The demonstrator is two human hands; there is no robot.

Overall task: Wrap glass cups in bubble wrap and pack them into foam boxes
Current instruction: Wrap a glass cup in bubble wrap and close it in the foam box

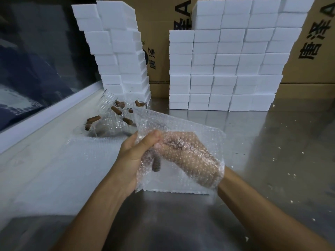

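Glass cup (164, 151) with brown handle (156, 164) held mid-air over steel table (253, 160), inside bubble wrap sheet (181, 127). Left hand (134, 153) grips wrap and cup, thumb curled over top. Right hand (192, 158) under wrap, fingers curled round cup. Table bare to right and front. More glass cups (116, 115) clustered far left beside bubble wrap pile (76, 160). Closed foam boxes (226, 69) stacked along back, before cardboard cartons (311, 57); contents unseen.

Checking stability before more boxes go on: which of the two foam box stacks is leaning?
The left stack, beside the glass cups, tilts and its boxes sit staggered. The wider right stack stands in even rows.
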